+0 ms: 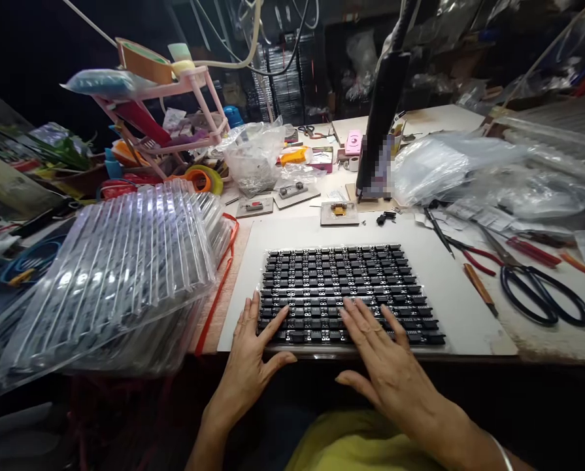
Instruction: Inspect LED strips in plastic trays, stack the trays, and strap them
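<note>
The left hand (250, 353) was laid flat and spread, holding nothing, its fingertips resting on the near left corner of a black panel of small components (346, 291). The right hand (385, 356) was likewise laid open with fingers fanned, nothing gripped, pressed on the near middle of the same panel, thumb hanging over the front edge. The panel was seen lying flat on a pale board (449, 275) at the front of the counter (542, 340), just before the person.

To the left of the board, a stack of clear ribbed plastic trays (120, 261) was seen tilted, touching a red strap at its side. To the right, black-handled scissors (542, 294) and red-handled pliers (473, 252) were laid on the counter, well apart from the hands. Behind the panel, small fixtures (340, 212) were placed near a dark upright stand (383, 111). Crumpled clear bags (449, 163) were piled at the far right, and a pink rack (174, 111) was seen at the far left.
</note>
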`<state>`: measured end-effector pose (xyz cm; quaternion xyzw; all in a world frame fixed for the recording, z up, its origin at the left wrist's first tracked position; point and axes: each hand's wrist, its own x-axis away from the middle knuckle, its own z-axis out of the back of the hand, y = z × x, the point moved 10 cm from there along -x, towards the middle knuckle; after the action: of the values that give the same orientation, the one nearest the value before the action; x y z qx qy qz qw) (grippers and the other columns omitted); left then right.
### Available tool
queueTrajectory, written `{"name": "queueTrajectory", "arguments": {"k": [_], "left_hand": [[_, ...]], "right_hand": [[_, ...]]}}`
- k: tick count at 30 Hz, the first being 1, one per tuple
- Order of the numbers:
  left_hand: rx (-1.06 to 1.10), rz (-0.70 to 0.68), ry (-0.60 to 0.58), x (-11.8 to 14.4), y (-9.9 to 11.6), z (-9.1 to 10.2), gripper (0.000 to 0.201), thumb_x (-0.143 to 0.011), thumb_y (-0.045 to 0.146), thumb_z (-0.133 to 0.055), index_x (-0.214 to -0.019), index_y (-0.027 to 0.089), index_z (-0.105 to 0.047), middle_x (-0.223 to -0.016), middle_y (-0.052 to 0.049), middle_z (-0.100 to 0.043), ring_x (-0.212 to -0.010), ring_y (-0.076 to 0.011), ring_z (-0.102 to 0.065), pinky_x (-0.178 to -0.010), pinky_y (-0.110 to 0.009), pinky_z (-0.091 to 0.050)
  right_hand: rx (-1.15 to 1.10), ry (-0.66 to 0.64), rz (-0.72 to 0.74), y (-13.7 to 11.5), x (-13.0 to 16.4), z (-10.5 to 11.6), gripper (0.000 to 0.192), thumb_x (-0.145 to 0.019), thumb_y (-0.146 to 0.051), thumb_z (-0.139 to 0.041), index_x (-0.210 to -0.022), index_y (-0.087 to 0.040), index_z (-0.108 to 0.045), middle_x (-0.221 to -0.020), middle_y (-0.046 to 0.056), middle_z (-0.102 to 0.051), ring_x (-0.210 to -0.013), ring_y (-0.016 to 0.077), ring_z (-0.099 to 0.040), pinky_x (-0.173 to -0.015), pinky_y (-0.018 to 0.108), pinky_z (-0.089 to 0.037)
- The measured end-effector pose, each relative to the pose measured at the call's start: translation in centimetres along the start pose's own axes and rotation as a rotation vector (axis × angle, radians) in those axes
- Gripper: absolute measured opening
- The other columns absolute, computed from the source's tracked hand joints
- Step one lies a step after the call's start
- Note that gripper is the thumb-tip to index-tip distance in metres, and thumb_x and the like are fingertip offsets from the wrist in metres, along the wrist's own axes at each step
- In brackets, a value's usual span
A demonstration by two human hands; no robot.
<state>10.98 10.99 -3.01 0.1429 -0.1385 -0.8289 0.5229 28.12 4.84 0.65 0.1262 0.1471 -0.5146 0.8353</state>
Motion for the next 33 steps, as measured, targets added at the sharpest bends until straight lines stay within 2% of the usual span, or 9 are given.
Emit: {"name": "queueTrajectory", "arguments": {"k": [4, 9, 11, 14, 17, 20, 24, 29, 33], "left_hand": [[0.046, 0.036, 0.003, 0.0, -0.3, 0.0, 0.075, -0.083, 0.052, -0.053, -0.146, 0.035, -0.016, -0.157, -0.007, 0.003, -0.142, -0.0305, -0.003, -0.111, -0.053, -0.022], [0.111, 0.063, 0.038, 0.1, -1.0, 0.2, 0.089, -0.082, 0.052, -0.054, -0.148, 0.029, 0.001, -0.156, -0.012, -0.008, -0.142, -0.0284, -0.007, -0.111, -0.053, -0.021], [0.124, 0.061, 0.048, 0.1, -1.4, 0.3, 0.088, -0.084, 0.05, -0.053, -0.148, 0.028, 0.003, -0.156, -0.012, -0.009, -0.142, -0.0287, -0.008, -0.111, -0.054, -0.021], [0.113, 0.045, 0.108, -0.2, -2.0, 0.8, 0.082, -0.087, 0.046, -0.051, -0.148, 0.029, 0.002, -0.155, -0.012, -0.011, -0.142, -0.0297, -0.011, -0.111, -0.055, -0.021], [0.101, 0.028, 0.169, -0.8, -2.5, 1.0, 0.079, -0.088, 0.044, -0.048, -0.148, 0.029, 0.001, -0.155, -0.011, -0.012, -0.142, -0.0298, -0.012, -0.111, -0.056, -0.02], [0.093, 0.028, 0.153, -1.6, -2.4, 0.4, 0.076, -0.089, 0.044, -0.046, -0.148, 0.028, 0.0, -0.155, -0.011, -0.012, -0.142, -0.0294, -0.011, -0.111, -0.056, -0.019], [0.095, 0.018, 0.101, -2.0, -1.8, -0.3, 0.073, -0.09, 0.044, -0.043, -0.148, 0.029, -0.002, -0.156, -0.008, -0.013, -0.142, -0.0281, -0.01, -0.111, -0.057, -0.018], [0.133, 0.095, 0.087, -2.0, -1.9, -0.1, 0.071, -0.091, 0.044, -0.042, -0.148, 0.03, -0.002, -0.156, -0.005, -0.008, -0.142, -0.026, -0.007, -0.113, -0.053, -0.015], [0.123, 0.112, 0.078, -2.0, -1.7, -0.1, 0.07, -0.091, 0.044, -0.042, -0.148, 0.03, -0.004, -0.157, -0.005, -0.008, -0.143, -0.0258, -0.006, -0.113, -0.052, -0.014]], "right_hand": [[0.033, 0.038, -0.124, 3.5, 1.8, 0.1, 0.068, -0.094, -0.051, -0.033, -0.143, -0.005, -0.027, -0.145, 0.019, -0.034, -0.135, 0.0291, -0.029, -0.109, 0.051, -0.016], [-0.007, 0.017, -0.125, 4.7, 2.8, -0.4, 0.07, -0.094, -0.054, -0.033, -0.146, -0.009, -0.022, -0.144, 0.018, -0.037, -0.134, 0.0292, -0.032, -0.109, 0.05, -0.017], [-0.038, 0.044, -0.172, 6.0, 3.0, 0.1, 0.068, -0.094, -0.052, -0.033, -0.146, -0.01, -0.02, -0.144, 0.017, -0.037, -0.135, 0.0283, -0.03, -0.109, 0.049, -0.019], [-0.081, 0.126, -0.295, 9.2, 3.9, 1.1, 0.062, -0.096, -0.046, -0.033, -0.146, -0.012, -0.02, -0.144, 0.018, -0.036, -0.135, 0.0271, -0.031, -0.107, 0.05, -0.022], [-0.12, 0.193, -0.405, 12.3, 5.2, 1.5, 0.054, -0.097, -0.04, -0.034, -0.145, -0.015, -0.026, -0.14, 0.016, -0.043, -0.132, 0.0259, -0.037, -0.106, 0.049, -0.027], [-0.16, 0.232, -0.467, 14.1, 6.1, 1.5, 0.047, -0.097, -0.034, -0.038, -0.14, -0.016, -0.035, -0.133, 0.015, -0.051, -0.127, 0.0239, -0.044, -0.104, 0.046, -0.031], [-0.243, 0.211, -0.478, 14.6, 5.9, 1.6, 0.04, -0.097, -0.03, -0.039, -0.135, -0.019, -0.042, -0.131, 0.013, -0.051, -0.126, 0.0218, -0.043, -0.102, 0.043, -0.033], [-0.27, -0.001, -0.336, 13.2, 5.0, 0.1, 0.044, -0.094, -0.045, -0.041, -0.136, -0.032, -0.044, -0.152, 0.009, -0.022, -0.138, 0.0291, -0.021, -0.104, 0.054, -0.026], [-0.271, -0.029, -0.282, 12.3, 4.9, 0.0, 0.041, -0.094, -0.046, -0.039, -0.132, -0.033, -0.05, -0.154, 0.007, -0.016, -0.139, 0.0307, -0.016, -0.105, 0.057, -0.022]]}}
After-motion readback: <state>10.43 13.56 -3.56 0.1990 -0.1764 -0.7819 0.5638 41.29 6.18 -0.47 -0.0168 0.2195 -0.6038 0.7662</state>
